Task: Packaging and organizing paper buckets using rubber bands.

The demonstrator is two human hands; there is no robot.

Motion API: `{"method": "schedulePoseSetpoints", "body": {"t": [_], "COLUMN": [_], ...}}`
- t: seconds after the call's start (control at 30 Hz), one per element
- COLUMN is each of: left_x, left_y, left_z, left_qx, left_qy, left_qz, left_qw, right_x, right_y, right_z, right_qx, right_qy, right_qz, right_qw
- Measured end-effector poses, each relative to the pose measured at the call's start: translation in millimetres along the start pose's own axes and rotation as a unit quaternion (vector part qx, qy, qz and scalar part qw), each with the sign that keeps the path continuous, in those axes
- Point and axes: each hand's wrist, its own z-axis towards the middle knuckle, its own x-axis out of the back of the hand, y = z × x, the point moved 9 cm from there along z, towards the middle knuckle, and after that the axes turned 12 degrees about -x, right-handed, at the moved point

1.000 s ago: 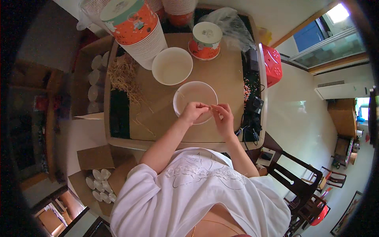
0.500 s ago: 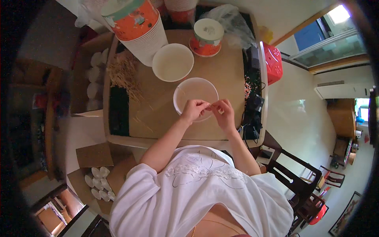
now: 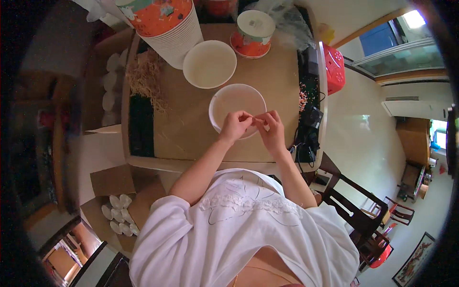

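Two hands, left hand (image 3: 235,125) and right hand (image 3: 271,129), fingertips pinching tiny item together above white bowl (image 3: 229,101).

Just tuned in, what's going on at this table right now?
A person in a white shirt has both hands together over a white bowl near the front of the wooden table. The left hand and right hand pinch something small between their fingertips, too small to identify. A second white bowl sits further back, beside a tall stack of orange-printed paper cups and a lidded tub.
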Motion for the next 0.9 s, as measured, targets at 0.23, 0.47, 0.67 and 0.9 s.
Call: {"method": "schedulePoseSetpoints", "body": {"t": [0.23,0.47,0.67,0.9], "left_x": [5,6,-1,12], "left_y": [1,7,23,19], "left_z": [3,2,0,-1], "left_qx": [0.010,0.028,0.019,-0.030], "left_qy": [0.025,0.044,-0.008,-0.015], "left_qz": [-0.025,-0.075,-0.052,0.077], "left_qw": [0.999,0.996,0.998,0.996], "right_x": [-1,-1,0,-2], "right_y": [0,2,4,0], "right_z": [2,3,2,2], "right_qx": [-0.019,-0.021,-0.038,-0.038], "right_qy": [-0.005,-0.006,-0.006,-0.007], "right_qz": [-0.031,-0.029,-0.011,-0.052], "right_qw": [0.999,0.999,0.999,0.998]}}
